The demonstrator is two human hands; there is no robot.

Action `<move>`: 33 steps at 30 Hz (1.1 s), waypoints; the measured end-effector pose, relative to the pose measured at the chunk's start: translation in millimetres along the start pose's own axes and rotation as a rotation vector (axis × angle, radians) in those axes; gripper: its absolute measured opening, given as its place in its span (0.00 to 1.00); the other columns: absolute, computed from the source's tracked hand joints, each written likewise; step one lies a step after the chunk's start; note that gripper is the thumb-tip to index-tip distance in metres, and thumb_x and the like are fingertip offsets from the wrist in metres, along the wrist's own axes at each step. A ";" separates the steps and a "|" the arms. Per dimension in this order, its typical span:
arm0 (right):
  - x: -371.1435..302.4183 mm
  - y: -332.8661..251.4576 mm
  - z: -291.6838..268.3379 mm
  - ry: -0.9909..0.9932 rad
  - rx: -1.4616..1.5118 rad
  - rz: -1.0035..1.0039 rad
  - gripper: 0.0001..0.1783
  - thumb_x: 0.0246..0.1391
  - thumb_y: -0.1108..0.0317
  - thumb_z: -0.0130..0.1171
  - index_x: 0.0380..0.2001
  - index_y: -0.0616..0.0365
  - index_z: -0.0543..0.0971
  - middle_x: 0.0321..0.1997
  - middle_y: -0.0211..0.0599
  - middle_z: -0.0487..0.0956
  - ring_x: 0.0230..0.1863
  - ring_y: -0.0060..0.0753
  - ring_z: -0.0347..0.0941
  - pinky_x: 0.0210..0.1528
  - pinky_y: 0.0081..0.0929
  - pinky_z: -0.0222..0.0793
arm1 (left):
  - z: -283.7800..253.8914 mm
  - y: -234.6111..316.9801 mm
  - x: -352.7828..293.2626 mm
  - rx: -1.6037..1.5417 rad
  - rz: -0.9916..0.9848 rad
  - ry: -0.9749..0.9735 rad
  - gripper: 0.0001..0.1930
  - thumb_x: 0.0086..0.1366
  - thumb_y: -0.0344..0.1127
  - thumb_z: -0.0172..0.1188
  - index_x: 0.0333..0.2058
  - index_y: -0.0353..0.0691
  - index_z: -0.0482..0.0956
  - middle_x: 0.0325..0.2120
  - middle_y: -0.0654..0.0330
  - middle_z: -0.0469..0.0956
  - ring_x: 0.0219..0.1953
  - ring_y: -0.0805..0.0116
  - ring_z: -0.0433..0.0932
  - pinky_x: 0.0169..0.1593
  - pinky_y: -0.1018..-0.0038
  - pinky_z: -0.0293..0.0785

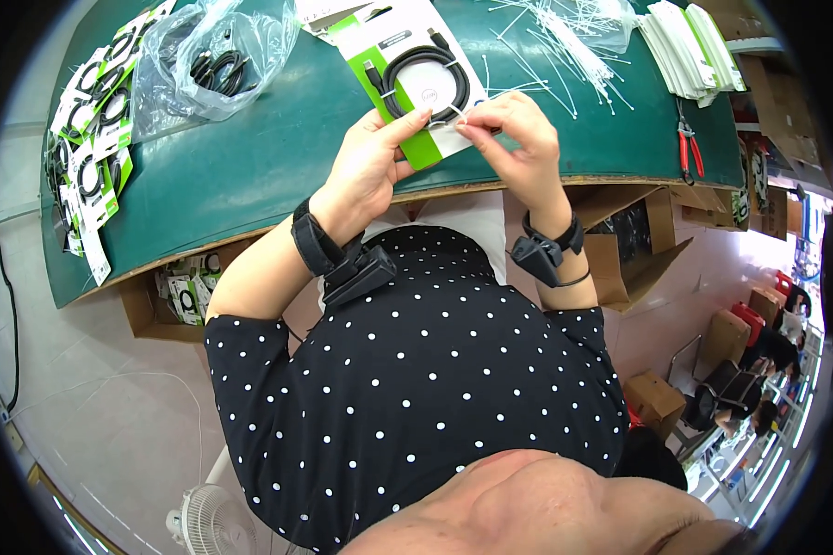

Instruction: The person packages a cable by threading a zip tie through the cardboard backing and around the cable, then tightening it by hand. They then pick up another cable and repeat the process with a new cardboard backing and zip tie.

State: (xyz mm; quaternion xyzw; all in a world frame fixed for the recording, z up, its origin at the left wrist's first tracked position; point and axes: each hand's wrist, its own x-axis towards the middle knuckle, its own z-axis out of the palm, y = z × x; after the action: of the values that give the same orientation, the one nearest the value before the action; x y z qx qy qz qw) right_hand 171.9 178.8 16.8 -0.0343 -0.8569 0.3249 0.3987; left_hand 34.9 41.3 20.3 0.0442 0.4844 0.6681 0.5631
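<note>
The left hand (365,168) grips a card (424,78) with a black cable (464,81); the right hand (524,139) pinches what looks like a white tie (457,112).

The coiled cable (463,83) looked matt and rubbery against its smooth paperboard backing card (428,80), while the table (241,162) had a smooth top and a wooden edge (416,193). The bag (162,69) was crinkled, glossy plastic; the heaped cable ties (565,46) were smooth plastic. The carton (611,268) was matt cardboard, the blouse (416,370) matt cloth.
</note>
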 end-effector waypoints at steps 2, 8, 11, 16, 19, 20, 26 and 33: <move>0.6 -3.3 -3.4 -0.009 0.070 0.066 0.07 0.41 0.80 0.67 0.26 0.60 0.80 0.28 0.32 0.79 0.28 0.28 0.72 0.33 0.22 0.66 | 2.2 0.9 -1.6 0.006 0.012 0.002 0.14 0.61 0.35 0.63 0.44 0.40 0.75 0.40 0.61 0.79 0.41 0.72 0.79 0.43 0.72 0.78; 0.3 -6.2 -1.0 -0.009 0.146 0.172 0.06 0.43 0.80 0.66 0.27 0.64 0.79 0.29 0.34 0.79 0.29 0.24 0.72 0.32 0.19 0.67 | 3.5 -1.8 -3.0 0.020 0.037 -0.007 0.14 0.61 0.36 0.63 0.44 0.40 0.75 0.40 0.61 0.78 0.41 0.72 0.79 0.43 0.71 0.78; -0.3 -6.9 -0.5 -0.010 0.129 0.193 0.06 0.43 0.80 0.67 0.27 0.64 0.79 0.29 0.34 0.79 0.30 0.24 0.72 0.31 0.18 0.68 | 4.0 -3.0 -3.0 0.022 0.039 -0.002 0.14 0.61 0.36 0.64 0.44 0.40 0.75 0.39 0.62 0.78 0.40 0.72 0.79 0.43 0.71 0.78; -1.9 -2.9 1.9 -0.028 0.045 0.153 0.06 0.43 0.79 0.67 0.27 0.63 0.80 0.29 0.35 0.79 0.30 0.25 0.72 0.29 0.18 0.70 | 4.8 -3.2 -3.8 0.019 0.044 0.002 0.14 0.61 0.37 0.64 0.44 0.40 0.75 0.39 0.62 0.78 0.40 0.73 0.79 0.43 0.72 0.78; -1.9 -2.3 2.9 -0.021 0.007 0.114 0.07 0.42 0.80 0.67 0.27 0.63 0.80 0.28 0.35 0.79 0.30 0.25 0.72 0.29 0.18 0.70 | 4.7 -4.4 -3.3 0.016 0.050 0.003 0.14 0.61 0.37 0.64 0.43 0.40 0.75 0.38 0.62 0.78 0.39 0.73 0.78 0.42 0.72 0.78; -1.8 -2.3 3.6 -0.015 -0.012 0.094 0.07 0.42 0.80 0.67 0.27 0.63 0.80 0.28 0.35 0.79 0.30 0.26 0.73 0.29 0.18 0.71 | 4.5 -4.5 -3.2 0.016 0.052 0.002 0.14 0.61 0.37 0.64 0.43 0.40 0.75 0.38 0.63 0.79 0.39 0.73 0.78 0.42 0.72 0.78; -4.3 -1.3 9.1 0.035 -0.033 0.060 0.07 0.41 0.80 0.68 0.27 0.62 0.80 0.26 0.34 0.79 0.29 0.27 0.73 0.28 0.19 0.70 | 4.5 -4.0 -2.7 0.000 0.044 0.008 0.14 0.61 0.37 0.64 0.43 0.40 0.75 0.38 0.63 0.79 0.39 0.73 0.78 0.42 0.73 0.78; -7.6 -2.7 17.6 0.151 -0.143 -0.024 0.09 0.38 0.80 0.69 0.26 0.60 0.80 0.24 0.32 0.79 0.25 0.28 0.72 0.26 0.21 0.68 | 4.1 -2.7 -3.2 -0.017 0.033 -0.009 0.14 0.61 0.36 0.63 0.43 0.40 0.75 0.38 0.62 0.79 0.39 0.73 0.79 0.43 0.72 0.78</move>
State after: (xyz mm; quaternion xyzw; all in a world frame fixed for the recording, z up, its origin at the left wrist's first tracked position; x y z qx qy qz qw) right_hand 165.2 165.0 5.1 -0.0769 -0.8458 0.2544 0.4625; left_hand 40.5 40.9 22.1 0.0507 0.4753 0.6812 0.5545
